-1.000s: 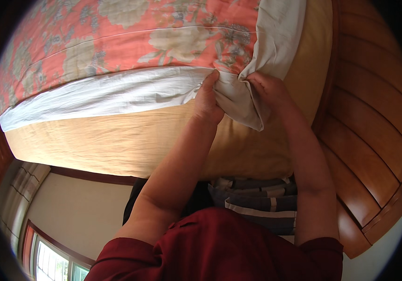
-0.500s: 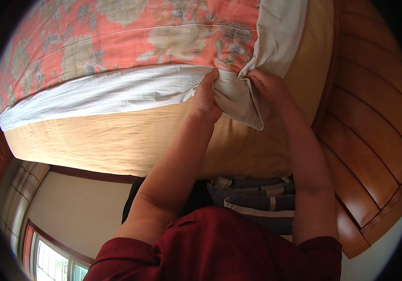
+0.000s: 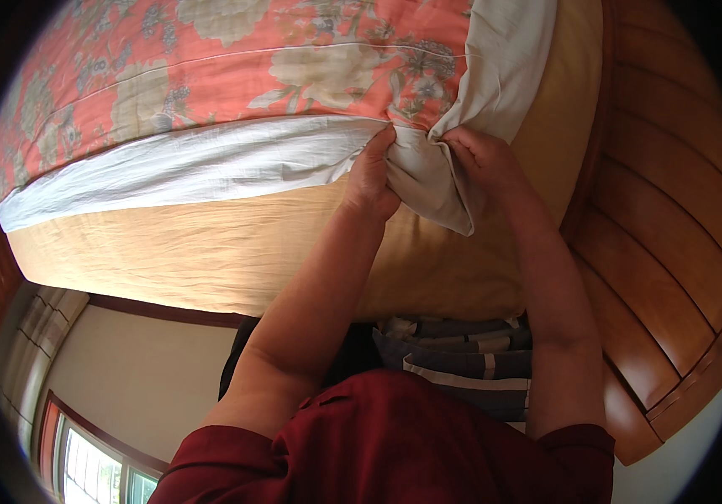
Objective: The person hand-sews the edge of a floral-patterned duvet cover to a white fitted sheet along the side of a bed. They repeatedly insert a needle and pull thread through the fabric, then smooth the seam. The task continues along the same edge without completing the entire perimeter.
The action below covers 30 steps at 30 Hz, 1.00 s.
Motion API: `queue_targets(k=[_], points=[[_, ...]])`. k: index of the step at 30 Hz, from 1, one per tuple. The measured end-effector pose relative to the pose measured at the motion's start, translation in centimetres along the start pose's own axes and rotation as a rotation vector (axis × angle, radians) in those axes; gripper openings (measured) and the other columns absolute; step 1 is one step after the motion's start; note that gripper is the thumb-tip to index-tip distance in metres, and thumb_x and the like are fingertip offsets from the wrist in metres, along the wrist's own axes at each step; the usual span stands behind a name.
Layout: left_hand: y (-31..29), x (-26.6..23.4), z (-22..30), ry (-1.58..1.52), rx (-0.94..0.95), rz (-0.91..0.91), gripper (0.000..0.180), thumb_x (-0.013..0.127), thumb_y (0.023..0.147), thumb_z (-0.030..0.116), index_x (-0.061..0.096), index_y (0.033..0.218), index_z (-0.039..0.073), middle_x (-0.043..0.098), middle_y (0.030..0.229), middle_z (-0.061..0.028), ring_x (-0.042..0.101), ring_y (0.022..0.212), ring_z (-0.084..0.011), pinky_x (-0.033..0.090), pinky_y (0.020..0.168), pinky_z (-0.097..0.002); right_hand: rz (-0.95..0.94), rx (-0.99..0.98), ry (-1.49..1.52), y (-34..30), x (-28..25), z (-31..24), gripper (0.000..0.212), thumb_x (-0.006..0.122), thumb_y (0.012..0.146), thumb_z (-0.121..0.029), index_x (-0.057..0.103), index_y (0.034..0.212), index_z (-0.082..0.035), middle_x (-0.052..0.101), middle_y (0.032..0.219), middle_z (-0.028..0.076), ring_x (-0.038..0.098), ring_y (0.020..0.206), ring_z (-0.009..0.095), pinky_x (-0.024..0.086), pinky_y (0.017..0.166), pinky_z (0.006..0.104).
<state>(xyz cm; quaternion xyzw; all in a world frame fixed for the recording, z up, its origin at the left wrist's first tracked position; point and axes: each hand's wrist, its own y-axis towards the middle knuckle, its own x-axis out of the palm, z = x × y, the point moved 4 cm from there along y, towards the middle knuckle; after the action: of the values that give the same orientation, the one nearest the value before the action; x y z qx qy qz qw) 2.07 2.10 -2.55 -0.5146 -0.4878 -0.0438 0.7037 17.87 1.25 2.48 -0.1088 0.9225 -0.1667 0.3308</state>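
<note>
A quilt with a coral floral top (image 3: 210,92) and a white border (image 3: 201,164) lies on a bed. At its near right corner, my left hand (image 3: 370,178) grips the white border, thumb on top and fingers out of sight beneath the cloth. My right hand (image 3: 485,160) pinches the same border a little to the right. Between the hands the cloth is gathered, and a pointed white corner flap (image 3: 437,189) hangs down. Below the quilt shows the tan sheet (image 3: 168,252) over the mattress.
A slatted brown wooden headboard (image 3: 664,218) runs along the right side. Folded grey and white striped fabric (image 3: 470,361) sits below the bed's near edge. At lower left are a window (image 3: 92,470), a pale wall (image 3: 151,357) and a curtain (image 3: 42,353).
Both hands keep their hold on the quilt corner. Apart from a very slight shift of the picture, nothing visibly differs.
</note>
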Motion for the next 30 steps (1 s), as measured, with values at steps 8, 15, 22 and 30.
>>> queue_targets(k=[8,15,22,30], points=[[0.11,-0.40,-0.05,0.003,0.003,0.013,0.038,0.053,0.088,0.025,0.050,0.119,0.004,0.057,0.114,-0.0100,0.055,0.105,-0.0244,0.044,0.092,-0.0388,0.009,-0.025,-0.050,0.06,0.10,-0.22,0.015,0.051,0.091,-0.016,0.059,0.101,-0.008,0.064,0.089,0.012,0.062,0.081,0.027,0.048,0.070,0.0326],[-0.11,-0.03,0.02,0.028,0.027,0.032,0.036,0.051,0.089,0.025,0.050,0.118,0.004,0.057,0.113,-0.0105,0.055,0.104,-0.0247,0.044,0.092,-0.0391,0.018,-0.024,-0.044,0.09,0.17,-0.43,0.016,0.051,0.091,-0.017,0.059,0.101,-0.007,0.064,0.089,0.013,0.063,0.081,0.027,0.048,0.071,0.0328],[-0.08,0.05,-0.08,0.005,0.030,0.013,0.035,0.045,0.091,0.024,0.049,0.118,0.002,0.058,0.111,-0.0116,0.056,0.102,-0.0254,0.045,0.091,-0.0393,0.021,-0.005,-0.015,0.15,0.14,-0.96,0.018,0.049,0.090,-0.020,0.059,0.100,-0.009,0.063,0.090,0.015,0.060,0.083,0.033,0.047,0.071,0.0380],[0.09,-0.07,-0.18,-0.040,0.059,0.036,0.034,0.048,0.089,0.022,0.050,0.116,0.001,0.058,0.110,-0.0117,0.055,0.103,-0.0257,0.043,0.092,-0.0393,0.023,-0.002,-0.020,0.16,0.23,-0.08,0.018,0.050,0.089,-0.019,0.060,0.097,-0.007,0.062,0.090,0.015,0.060,0.083,0.033,0.047,0.070,0.0376]])
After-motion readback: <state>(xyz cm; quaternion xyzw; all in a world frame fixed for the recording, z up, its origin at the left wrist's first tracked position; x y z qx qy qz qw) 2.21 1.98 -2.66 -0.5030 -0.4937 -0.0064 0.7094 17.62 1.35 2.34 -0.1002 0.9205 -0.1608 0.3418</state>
